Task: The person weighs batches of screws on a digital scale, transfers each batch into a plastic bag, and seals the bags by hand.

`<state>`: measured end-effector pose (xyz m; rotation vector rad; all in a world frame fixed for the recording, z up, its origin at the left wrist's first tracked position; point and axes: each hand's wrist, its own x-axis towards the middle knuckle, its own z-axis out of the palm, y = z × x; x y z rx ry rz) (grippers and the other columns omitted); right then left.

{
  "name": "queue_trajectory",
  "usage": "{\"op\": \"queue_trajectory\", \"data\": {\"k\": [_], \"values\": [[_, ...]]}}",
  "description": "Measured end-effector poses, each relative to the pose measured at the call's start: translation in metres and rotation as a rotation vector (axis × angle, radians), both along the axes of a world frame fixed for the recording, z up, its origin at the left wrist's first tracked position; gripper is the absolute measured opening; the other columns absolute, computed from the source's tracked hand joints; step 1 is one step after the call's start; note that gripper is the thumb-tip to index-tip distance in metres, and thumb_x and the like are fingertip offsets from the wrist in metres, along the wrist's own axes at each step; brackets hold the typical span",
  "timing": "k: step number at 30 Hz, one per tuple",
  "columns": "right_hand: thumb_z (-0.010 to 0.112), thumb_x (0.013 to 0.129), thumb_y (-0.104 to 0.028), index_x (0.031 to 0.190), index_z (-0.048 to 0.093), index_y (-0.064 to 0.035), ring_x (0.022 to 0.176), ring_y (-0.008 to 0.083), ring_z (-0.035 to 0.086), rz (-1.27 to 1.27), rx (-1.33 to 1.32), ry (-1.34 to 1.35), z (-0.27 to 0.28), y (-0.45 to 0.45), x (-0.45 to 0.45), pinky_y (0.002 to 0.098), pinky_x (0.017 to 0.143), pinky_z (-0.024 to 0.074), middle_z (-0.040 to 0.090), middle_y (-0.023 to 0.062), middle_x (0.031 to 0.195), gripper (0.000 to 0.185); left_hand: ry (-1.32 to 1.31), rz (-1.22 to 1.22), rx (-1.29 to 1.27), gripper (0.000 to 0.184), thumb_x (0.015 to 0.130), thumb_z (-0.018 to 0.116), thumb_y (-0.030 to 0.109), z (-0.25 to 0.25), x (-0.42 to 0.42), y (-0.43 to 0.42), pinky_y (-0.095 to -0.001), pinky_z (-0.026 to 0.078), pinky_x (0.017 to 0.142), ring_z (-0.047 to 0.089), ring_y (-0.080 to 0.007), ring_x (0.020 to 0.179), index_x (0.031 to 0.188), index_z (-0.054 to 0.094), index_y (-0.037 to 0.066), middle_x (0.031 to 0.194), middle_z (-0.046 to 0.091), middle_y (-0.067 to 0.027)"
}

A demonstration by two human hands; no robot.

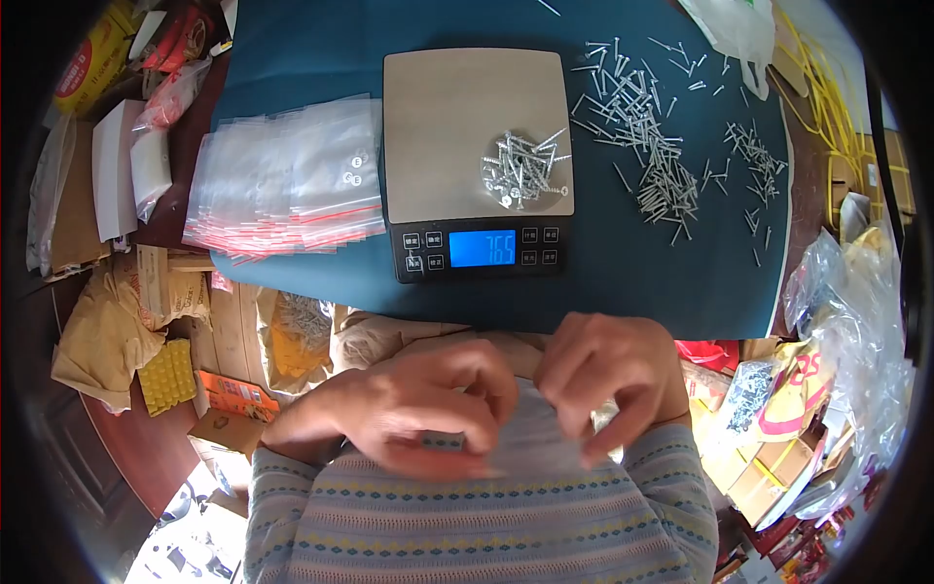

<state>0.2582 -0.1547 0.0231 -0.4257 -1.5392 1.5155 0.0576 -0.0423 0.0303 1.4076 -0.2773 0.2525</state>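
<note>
My left hand (428, 409) and my right hand (613, 380) are close to my body, below the table edge, both with curled fingers and smeared by motion. Between them is a pale, see-through plastic bag (540, 428), pinched at its sides. Beyond the hands stands a digital kitchen scale (428, 127) with a lit blue display (483, 249) that seems to read 765; any decimal point is hard to see. A clear round dish of silver screws (523, 170) sits on the scale's lower right part.
Overlapping zip bags with red seals (287, 180) lie left of the scale. Loose screws form a large pile (647, 136) and a smaller pile (754, 161) on the right of the blue-green cloth (603, 282). Paper bags (112, 321) and plastic wrapping (856, 341) crowd the sides.
</note>
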Motion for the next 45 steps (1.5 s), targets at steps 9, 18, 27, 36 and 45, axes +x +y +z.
{"op": "queue_trajectory", "data": {"k": [9, 18, 27, 36, 45], "values": [[0.084, 0.067, -0.029, 0.128, 0.052, -0.0068, 0.111, 0.0259, 0.056, -1.295, 0.094, -0.865, -0.041, 0.011, 0.041, 0.0381, 0.094, 0.0401, 0.060, 0.0110, 0.122, 0.072, 0.092, 0.486, 0.284, 0.015, 0.075, 0.067, -0.006, -0.015, -0.028, 0.018, -0.0292, 0.046, 0.051, 0.058, -0.0189, 0.058, 0.086, 0.059, 0.001, 0.071, 0.061, -0.0075], [0.084, 0.067, -0.022, 0.133, 0.040, -0.0071, 0.118, 0.0244, 0.053, -1.201, 0.116, -0.914, -0.057, 0.033, 0.020, 0.0437, 0.106, 0.0249, 0.059, 0.0101, 0.123, 0.081, 0.302, 0.680, 0.583, 0.016, 0.076, 0.069, -0.006, -0.016, -0.007, 0.014, -0.0319, 0.048, 0.054, 0.059, -0.0221, 0.062, 0.088, 0.060, 0.000, 0.080, 0.059, -0.0110], [0.061, 0.055, 0.004, 0.099, 0.057, -0.0074, 0.091, 0.0217, 0.056, -0.775, 0.072, -0.526, 0.004, 0.037, 0.015, 0.0325, 0.081, 0.0459, 0.053, 0.0098, 0.103, 0.045, 0.229, 0.669, 0.823, 0.025, 0.073, 0.072, -0.007, -0.020, 0.020, 0.006, -0.0304, 0.046, 0.055, 0.056, -0.0189, 0.069, 0.095, 0.068, 0.005, 0.095, 0.047, -0.0077], [0.057, 0.049, 0.001, 0.089, 0.065, -0.0094, 0.077, 0.0236, 0.056, -0.957, 0.362, -0.970, 0.040, 0.037, 0.001, 0.0335, 0.064, 0.0464, 0.059, 0.0059, 0.097, 0.043, 0.072, 0.758, 0.830, 0.025, 0.070, 0.072, -0.001, -0.026, 0.025, 0.004, -0.0295, 0.046, 0.055, 0.054, -0.0171, 0.071, 0.093, 0.070, 0.007, 0.094, 0.047, -0.0066], [0.086, 0.063, -0.019, 0.121, 0.048, -0.0084, 0.115, 0.0252, 0.053, -1.047, 0.029, -0.889, -0.042, 0.034, 0.037, 0.0399, 0.103, 0.0318, 0.053, 0.0111, 0.128, 0.070, 0.047, 0.961, 0.802, 0.015, 0.077, 0.074, 0.000, -0.023, 0.019, 0.016, -0.0248, 0.049, 0.060, 0.054, -0.0170, 0.068, 0.090, 0.067, 0.004, 0.110, 0.050, -0.0126]]}}
